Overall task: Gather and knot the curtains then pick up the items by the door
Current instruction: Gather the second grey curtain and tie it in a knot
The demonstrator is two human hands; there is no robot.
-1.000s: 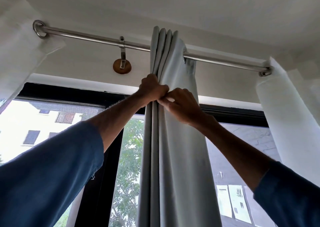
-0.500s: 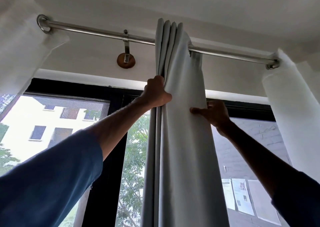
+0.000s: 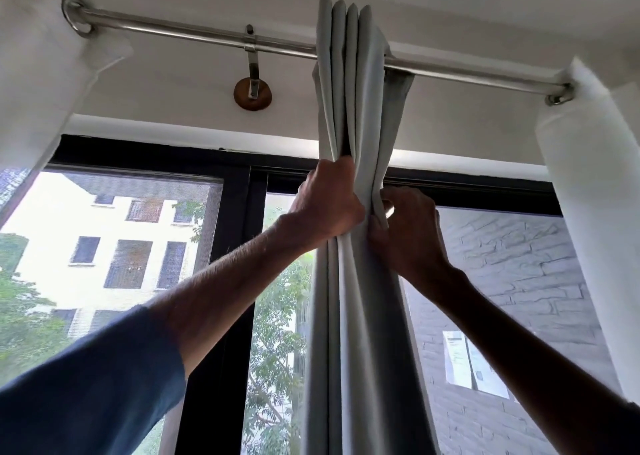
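We see a plain blue fabric left sleeve (image 3: 86,385) ending mid-forearm; matching right sleeve (image 3: 632,430) is a dark corner sliver. Bare: left grip (image 3: 329,205), right grip (image 3: 408,232).

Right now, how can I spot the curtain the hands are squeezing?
Find the shiny metal rod above the window. Near its middle hangs the grey curtain, bunched into tight folds. Only white curtains hang at the rod's ends.

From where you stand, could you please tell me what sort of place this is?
Probably a room in a flat: a grey curtain hangs from a metal rod above a black-framed window facing a building.
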